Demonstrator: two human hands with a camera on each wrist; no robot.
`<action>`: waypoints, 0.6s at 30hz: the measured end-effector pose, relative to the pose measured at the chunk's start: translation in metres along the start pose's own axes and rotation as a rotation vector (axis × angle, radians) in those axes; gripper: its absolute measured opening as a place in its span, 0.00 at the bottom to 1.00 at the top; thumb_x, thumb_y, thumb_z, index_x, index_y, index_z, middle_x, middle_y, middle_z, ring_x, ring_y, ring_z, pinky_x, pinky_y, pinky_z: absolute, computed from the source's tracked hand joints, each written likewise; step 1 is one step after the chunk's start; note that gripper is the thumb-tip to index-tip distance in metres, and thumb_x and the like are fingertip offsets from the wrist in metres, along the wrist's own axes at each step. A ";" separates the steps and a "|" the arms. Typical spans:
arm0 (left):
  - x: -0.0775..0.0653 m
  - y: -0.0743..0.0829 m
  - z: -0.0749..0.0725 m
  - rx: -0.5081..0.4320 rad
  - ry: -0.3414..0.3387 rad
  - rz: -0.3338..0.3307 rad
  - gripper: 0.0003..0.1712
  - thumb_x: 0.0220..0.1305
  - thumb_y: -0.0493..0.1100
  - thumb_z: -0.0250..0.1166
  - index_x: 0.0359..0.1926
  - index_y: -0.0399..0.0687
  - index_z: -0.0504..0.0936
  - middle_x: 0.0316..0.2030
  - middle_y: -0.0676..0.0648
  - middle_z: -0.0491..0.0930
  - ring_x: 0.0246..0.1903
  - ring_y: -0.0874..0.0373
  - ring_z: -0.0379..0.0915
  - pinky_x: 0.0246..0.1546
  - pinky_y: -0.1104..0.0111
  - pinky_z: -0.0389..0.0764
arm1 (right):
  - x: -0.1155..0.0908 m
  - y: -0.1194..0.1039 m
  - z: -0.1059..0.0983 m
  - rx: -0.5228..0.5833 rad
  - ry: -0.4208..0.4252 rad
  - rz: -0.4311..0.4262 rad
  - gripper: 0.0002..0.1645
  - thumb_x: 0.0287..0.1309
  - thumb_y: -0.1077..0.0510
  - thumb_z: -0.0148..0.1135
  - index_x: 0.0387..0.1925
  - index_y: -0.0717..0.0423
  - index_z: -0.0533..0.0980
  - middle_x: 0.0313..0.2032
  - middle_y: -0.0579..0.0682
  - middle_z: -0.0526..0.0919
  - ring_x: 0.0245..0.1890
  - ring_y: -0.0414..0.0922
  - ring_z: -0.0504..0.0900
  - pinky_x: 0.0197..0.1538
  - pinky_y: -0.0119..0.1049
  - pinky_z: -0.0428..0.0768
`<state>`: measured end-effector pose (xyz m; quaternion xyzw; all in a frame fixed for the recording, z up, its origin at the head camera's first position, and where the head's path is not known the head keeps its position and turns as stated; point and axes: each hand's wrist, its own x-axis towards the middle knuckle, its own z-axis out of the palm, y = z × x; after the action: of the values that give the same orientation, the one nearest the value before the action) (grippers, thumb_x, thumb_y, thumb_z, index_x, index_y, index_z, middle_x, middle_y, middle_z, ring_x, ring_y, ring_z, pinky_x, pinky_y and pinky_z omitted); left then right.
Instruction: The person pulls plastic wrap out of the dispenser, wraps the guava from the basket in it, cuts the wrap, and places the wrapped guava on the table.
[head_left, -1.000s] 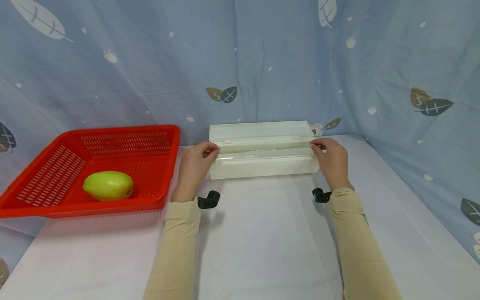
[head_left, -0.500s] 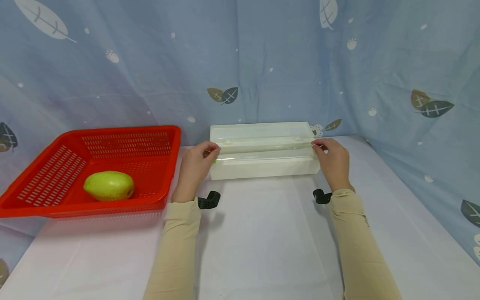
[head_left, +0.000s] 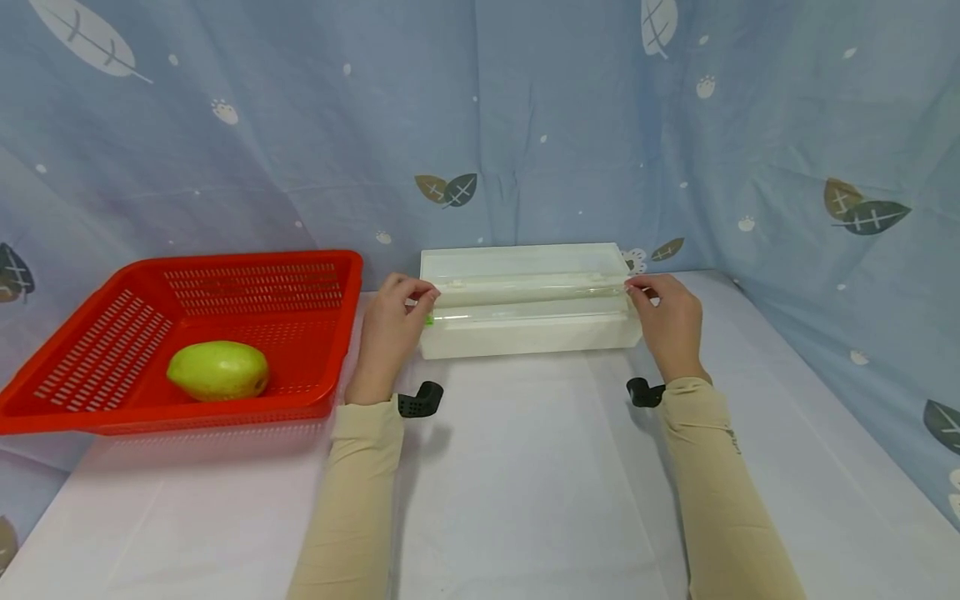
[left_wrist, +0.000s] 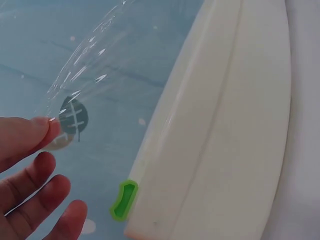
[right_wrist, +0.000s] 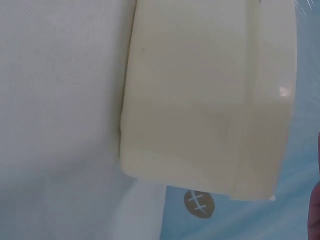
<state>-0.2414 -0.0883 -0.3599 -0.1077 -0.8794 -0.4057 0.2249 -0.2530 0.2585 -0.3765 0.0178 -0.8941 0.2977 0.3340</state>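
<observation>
A long off-white cling film dispenser (head_left: 528, 340) stands at the back of the table with its lid (head_left: 521, 260) raised. My left hand (head_left: 390, 337) pinches a corner of clear cling film (left_wrist: 82, 72) between thumb and forefinger at the dispenser's left end; the other fingers are loosely bent. At the opposite end, my right hand (head_left: 671, 329) pinches the film's other corner. The film stretches between both hands above the dispenser. A green clip-like piece (left_wrist: 124, 200) sits at the dispenser's left edge. In the right wrist view, only a sliver of fingers (right_wrist: 314, 210) shows.
A red perforated plastic basket (head_left: 347, 333) stands on the left, holding a green-yellow oval fruit (head_left: 217, 371). White cloth covers the table (head_left: 517, 492). Behind hangs a blue curtain (head_left: 540, 108) with leaf prints, close behind the dispenser.
Both hands keep their pinch on the cling film. The left hand has risen slightly, and the film's edge sits a little higher; the green piece shows more. The basket and fruit have not moved.
</observation>
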 end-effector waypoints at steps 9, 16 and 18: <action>0.001 0.004 -0.001 0.008 0.040 0.010 0.13 0.60 0.49 0.58 0.39 0.46 0.81 0.34 0.49 0.73 0.34 0.58 0.68 0.36 0.68 0.74 | 0.000 0.003 -0.004 0.125 -0.032 0.064 0.17 0.55 0.47 0.57 0.40 0.54 0.79 0.34 0.48 0.80 0.34 0.41 0.76 0.31 0.30 0.69; 0.000 0.005 -0.002 0.005 0.051 0.021 0.12 0.59 0.48 0.59 0.38 0.47 0.81 0.33 0.50 0.73 0.33 0.59 0.68 0.34 0.69 0.74 | -0.001 0.005 -0.005 0.234 -0.093 0.172 0.22 0.54 0.39 0.53 0.41 0.50 0.76 0.31 0.48 0.79 0.31 0.41 0.75 0.27 0.34 0.71; 0.000 0.005 -0.002 0.001 0.055 0.023 0.11 0.60 0.48 0.59 0.38 0.47 0.81 0.32 0.50 0.73 0.33 0.58 0.68 0.34 0.69 0.74 | 0.000 0.005 -0.006 0.257 -0.099 0.201 0.22 0.54 0.39 0.53 0.42 0.49 0.75 0.32 0.49 0.79 0.31 0.42 0.76 0.26 0.34 0.71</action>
<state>-0.2391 -0.0866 -0.3552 -0.1066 -0.8718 -0.4053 0.2537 -0.2503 0.2655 -0.3756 -0.0144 -0.8612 0.4404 0.2533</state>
